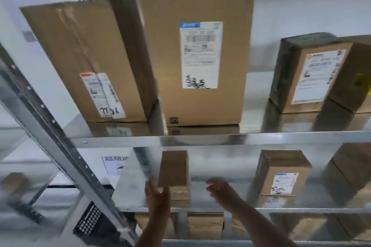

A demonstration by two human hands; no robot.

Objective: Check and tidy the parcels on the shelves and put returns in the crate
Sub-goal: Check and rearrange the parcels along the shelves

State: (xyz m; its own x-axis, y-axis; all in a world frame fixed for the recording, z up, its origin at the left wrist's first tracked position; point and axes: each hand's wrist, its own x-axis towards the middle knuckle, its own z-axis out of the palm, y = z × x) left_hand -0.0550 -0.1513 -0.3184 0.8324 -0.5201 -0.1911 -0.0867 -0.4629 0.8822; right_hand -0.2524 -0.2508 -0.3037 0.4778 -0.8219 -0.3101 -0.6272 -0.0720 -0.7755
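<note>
On the middle shelf [200, 209] stands a small narrow cardboard parcel [174, 174]. My left hand [157, 196] is just left of it with fingers straight, close to its left side but apart from it. To the parcel's right my right hand [219, 189] hovers with loosely curled fingers and holds nothing. On the upper shelf [200, 138] a leaning parcel marked 7786 [88, 62] tilts beside a tall labelled parcel [200, 56]. A black crate [90, 224] shows low at the left, behind the upright.
A green-taped parcel [307, 78] and another box [357, 72] sit at the upper right. A labelled parcel [281, 174] and a blurred box [349, 168] share the middle shelf. More parcels [204, 224] fill the shelf below. A slanted metal upright [60, 146] crosses the left.
</note>
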